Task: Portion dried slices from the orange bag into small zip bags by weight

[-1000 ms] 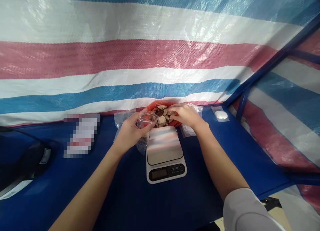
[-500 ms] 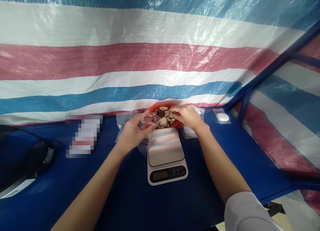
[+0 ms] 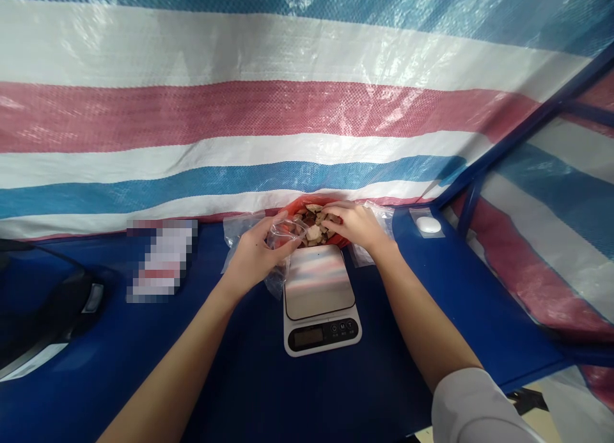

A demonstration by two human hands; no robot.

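Observation:
My left hand (image 3: 259, 248) is closed on a clear plastic bag (image 3: 274, 280), holding its mouth spread beside a red plastic bag (image 3: 307, 200). Pale and brown dried slices (image 3: 314, 233), which look like mushroom, fill the open red bag. My right hand (image 3: 357, 224) reaches into it from the right, fingers bent round the slices; its fingertips are partly hidden among them. Just in front of the red bag stands a white kitchen scale (image 3: 319, 283) with a bare steel plate and a dark display.
Clear plastic packaging (image 3: 378, 216) lies behind my right wrist. At the right is a white oval object (image 3: 428, 225) on a small clear bag. A blurred-out packet (image 3: 163, 261) and a black strapped item (image 3: 52, 302) are at the left. Striped sheeting (image 3: 268, 110) rises behind the blue table (image 3: 307, 398).
My right hand has shifted slightly left, deeper over the slices, and its fingers have curled in more. My left hand and the clear bag stay in place.

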